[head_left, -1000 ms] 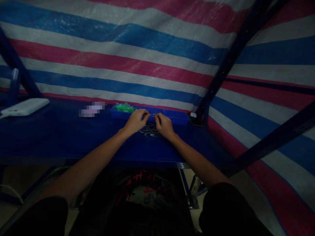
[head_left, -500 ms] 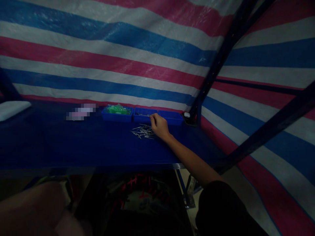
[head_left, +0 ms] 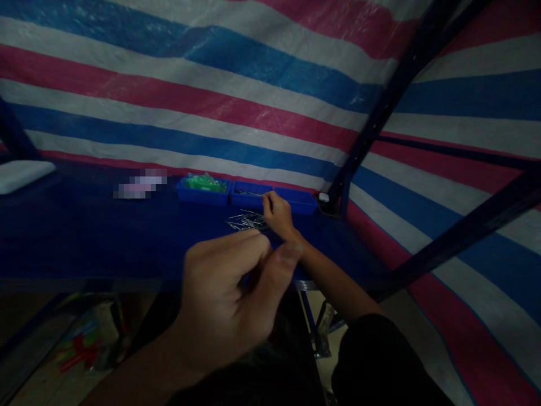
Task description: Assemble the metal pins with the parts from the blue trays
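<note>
My right hand is at the front of the middle blue bin, fingertips pinched on a thin metal rod that points left across the bin. Just below that hand lies a loose pile of thin metal rods on the blue table. Large in the foreground, my left hand is closed, with curled fingers and the thumb alongside them. Whatever its fingers may hold is hidden. It hovers near the table's front edge and covers part of the view of the pile.
A left blue bin holds green items in clear plastic. A right blue bin stands beside the middle one. A small white object sits by the post. A white object rests far left. Striped sheeting hangs behind.
My left hand has risen from the lower left to the middle foreground. My right hand stays by the middle bin, and more of the pinched rod shows. The view has shifted slightly.
</note>
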`<state>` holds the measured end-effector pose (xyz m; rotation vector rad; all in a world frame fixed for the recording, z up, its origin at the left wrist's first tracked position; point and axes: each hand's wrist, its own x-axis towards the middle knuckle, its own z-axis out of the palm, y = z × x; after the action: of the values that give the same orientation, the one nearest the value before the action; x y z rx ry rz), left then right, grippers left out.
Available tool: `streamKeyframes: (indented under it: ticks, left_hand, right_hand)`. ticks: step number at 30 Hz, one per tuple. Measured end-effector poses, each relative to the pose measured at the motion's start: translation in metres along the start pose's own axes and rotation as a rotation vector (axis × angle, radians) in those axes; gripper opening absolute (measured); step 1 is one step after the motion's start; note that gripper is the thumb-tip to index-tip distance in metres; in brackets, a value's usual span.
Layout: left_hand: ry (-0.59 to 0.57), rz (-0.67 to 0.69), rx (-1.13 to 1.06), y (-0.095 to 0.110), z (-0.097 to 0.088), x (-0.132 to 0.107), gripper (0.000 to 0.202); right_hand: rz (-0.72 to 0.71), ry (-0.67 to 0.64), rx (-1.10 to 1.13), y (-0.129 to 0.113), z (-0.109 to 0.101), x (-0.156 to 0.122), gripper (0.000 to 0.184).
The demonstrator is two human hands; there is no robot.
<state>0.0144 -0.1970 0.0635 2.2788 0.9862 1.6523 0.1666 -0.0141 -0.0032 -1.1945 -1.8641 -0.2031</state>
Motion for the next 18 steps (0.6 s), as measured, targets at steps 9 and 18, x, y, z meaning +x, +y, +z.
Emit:
streamKeyframes:
  ticks: [9,18]
  left_hand:
    - [-0.349,0.159,0.319,-0.157,0.054,0.081,0.018]
    - [-0.352,0.302,0.361,-0.187,0.053,0.097,0.011]
  right_hand:
    - [-0.019,-0.014,-0.052,0.005,0.004,0.002,0.024]
    - [0.041,0.027,0.055,0.006,0.006,0.004,0.026]
